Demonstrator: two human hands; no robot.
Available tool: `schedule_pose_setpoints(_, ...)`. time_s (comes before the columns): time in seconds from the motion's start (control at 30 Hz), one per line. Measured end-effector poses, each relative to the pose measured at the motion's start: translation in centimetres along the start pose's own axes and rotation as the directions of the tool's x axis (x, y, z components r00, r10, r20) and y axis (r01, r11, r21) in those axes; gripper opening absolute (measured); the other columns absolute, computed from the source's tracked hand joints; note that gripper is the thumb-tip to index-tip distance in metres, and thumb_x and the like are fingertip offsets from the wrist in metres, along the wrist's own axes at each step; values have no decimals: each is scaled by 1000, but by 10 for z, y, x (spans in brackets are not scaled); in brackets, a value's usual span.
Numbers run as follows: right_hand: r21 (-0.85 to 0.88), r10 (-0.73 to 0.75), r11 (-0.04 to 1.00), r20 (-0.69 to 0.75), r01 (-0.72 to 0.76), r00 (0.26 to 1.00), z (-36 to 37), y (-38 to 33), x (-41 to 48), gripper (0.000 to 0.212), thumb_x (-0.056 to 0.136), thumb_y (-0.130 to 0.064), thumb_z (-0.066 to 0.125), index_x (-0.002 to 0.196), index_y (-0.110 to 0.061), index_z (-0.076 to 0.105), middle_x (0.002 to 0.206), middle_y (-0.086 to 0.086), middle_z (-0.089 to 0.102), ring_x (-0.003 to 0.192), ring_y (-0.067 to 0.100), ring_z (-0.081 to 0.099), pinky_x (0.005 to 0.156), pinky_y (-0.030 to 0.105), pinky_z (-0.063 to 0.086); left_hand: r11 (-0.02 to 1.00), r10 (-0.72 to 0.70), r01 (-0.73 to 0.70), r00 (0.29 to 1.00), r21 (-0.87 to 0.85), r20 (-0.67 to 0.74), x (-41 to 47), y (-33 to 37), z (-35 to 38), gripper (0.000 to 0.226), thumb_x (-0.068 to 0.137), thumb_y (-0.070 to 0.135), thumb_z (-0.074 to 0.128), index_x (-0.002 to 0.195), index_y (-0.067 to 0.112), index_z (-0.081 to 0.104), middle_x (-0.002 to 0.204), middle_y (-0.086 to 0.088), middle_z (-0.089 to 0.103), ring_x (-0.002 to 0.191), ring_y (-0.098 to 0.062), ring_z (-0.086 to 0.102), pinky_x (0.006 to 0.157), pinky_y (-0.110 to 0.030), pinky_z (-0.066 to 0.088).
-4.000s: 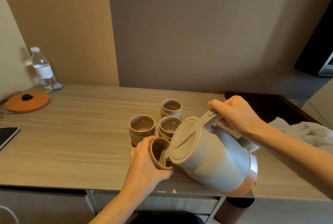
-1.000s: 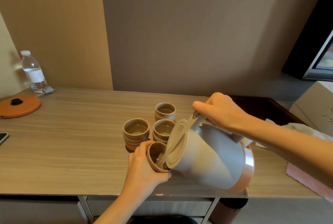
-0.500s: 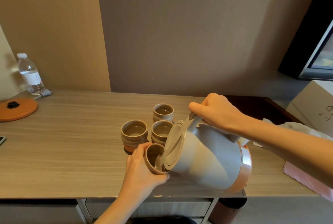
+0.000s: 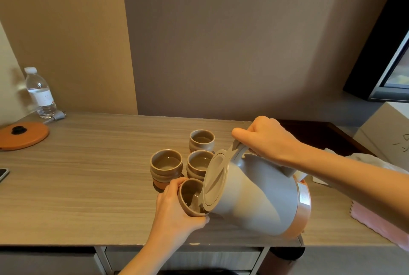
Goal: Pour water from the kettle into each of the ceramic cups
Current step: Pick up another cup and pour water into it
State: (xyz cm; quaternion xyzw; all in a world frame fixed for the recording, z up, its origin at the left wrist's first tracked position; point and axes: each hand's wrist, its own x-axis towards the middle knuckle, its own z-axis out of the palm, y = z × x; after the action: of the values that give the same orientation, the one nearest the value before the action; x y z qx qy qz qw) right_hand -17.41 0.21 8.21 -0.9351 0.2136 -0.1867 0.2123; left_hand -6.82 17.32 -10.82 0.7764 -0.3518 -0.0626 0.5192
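- The kettle [image 4: 256,195] you hold is grey with a beige lid and a copper-coloured band round its base. It is tipped steeply to your left above the front edge of the desk [image 4: 88,175], its lid closed and its spout at the mouth of the nearest cup [image 4: 190,197].
- Your right hand [image 4: 267,139] reaches in from the right, its grip closed round the kettle's handle at the top.
- Your left hand [image 4: 174,215] comes up from below, its grip wrapped round the nearest cup, which is tilted toward the spout; water shows inside it.
- Three more ceramic cups stand upright just behind: the left cup [image 4: 166,167], the middle cup [image 4: 199,164] and the far cup [image 4: 202,143]. Each seems to hold some liquid.
- A water bottle [image 4: 40,93] and an orange lid [image 4: 23,135] sit at the desk's far left.
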Motion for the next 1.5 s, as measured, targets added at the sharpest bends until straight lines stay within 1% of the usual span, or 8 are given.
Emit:
schedule_pose_setpoints(0.13, -10, -11, 1000, 2, 11, 1000, -1, -2, 0, 54, 85, -38, 54, 37, -19, 36, 41, -2, 32, 42, 14, 26, 46, 29, 29, 1000, -10, 10, 1000, 2, 0, 0, 0, 0, 85, 39, 44, 90, 106, 56, 39, 111, 26, 53, 113, -10, 50, 89, -27, 50)
schedule_pose_setpoints(0.27, -22, -19, 1000, 8, 19, 1000, -2, -3, 0, 56, 87, -37, 54, 37, -20, 36, 40, -4, 30, 40, 12, 25, 43, 24, 26, 1000, -18, 18, 1000, -10, 4, 0, 1, 1, 85, 41, 39, 93, 106, 52, 41, 111, 23, 53, 112, -10, 51, 87, -23, 49)
schedule_pose_setpoints(0.43, -17, -29, 999, 17, 30, 999, -1, -2, 1, 53, 85, -41, 53, 40, -18, 40, 42, -2, 32, 43, 15, 29, 48, 32, 32, 999, -31, 31, 1000, -27, 5, 0, 2, 1, 84, 40, 41, 92, 106, 52, 41, 110, 23, 54, 111, -8, 52, 85, -20, 48)
schedule_pose_setpoints(0.6, -29, -39, 999, 27, 40, 999, -4, -6, 2, 54, 87, -39, 53, 40, -18, 38, 41, -3, 31, 41, 12, 27, 46, 28, 30, 999, -40, 40, 999, -29, 1, 0, 5, 1, 84, 43, 34, 95, 105, 50, 40, 110, 23, 54, 110, -8, 52, 80, -14, 44)
schedule_pose_setpoints(0.87, -56, -44, 997, 33, 46, 998, -6, -9, 2, 52, 84, -43, 51, 41, -18, 35, 40, -4, 28, 42, 13, 24, 46, 31, 28, 998, -53, 53, 999, -46, 1, 1, 8, 2, 82, 44, 33, 95, 104, 48, 41, 110, 21, 55, 109, -8, 53, 79, -14, 44)
schedule_pose_setpoints(1.03, -71, -50, 996, 44, 53, 998, -6, -9, 2, 53, 86, -41, 52, 41, -18, 34, 40, -5, 27, 41, 11, 22, 43, 26, 26, 994, -69, 70, 997, -81, 14, -1, 10, 1, 82, 43, 31, 95, 105, 46, 43, 110, 20, 56, 107, -7, 54, 79, -14, 45)
schedule_pose_setpoints(1.13, -71, -52, 996, 44, 55, 998, -6, -10, 3, 53, 86, -41, 52, 41, -18, 34, 41, -4, 27, 41, 11, 23, 44, 28, 26, 990, -84, 86, 996, -108, 22, -2, 12, 0, 82, 43, 28, 96, 104, 45, 43, 108, 19, 57, 105, -5, 54, 73, -11, 42)
schedule_pose_setpoints(1.5, -104, -40, 994, 39, 43, 998, -9, -13, 5, 53, 79, -46, 51, 39, -20, 28, 36, -7, 22, 41, 13, 19, 45, 31, 24, 985, -124, 124, 992, -120, 11, 2, 11, 2, 85, 41, 29, 96, 103, 46, 40, 110, 20, 54, 108, -9, 52, 73, -11, 39)
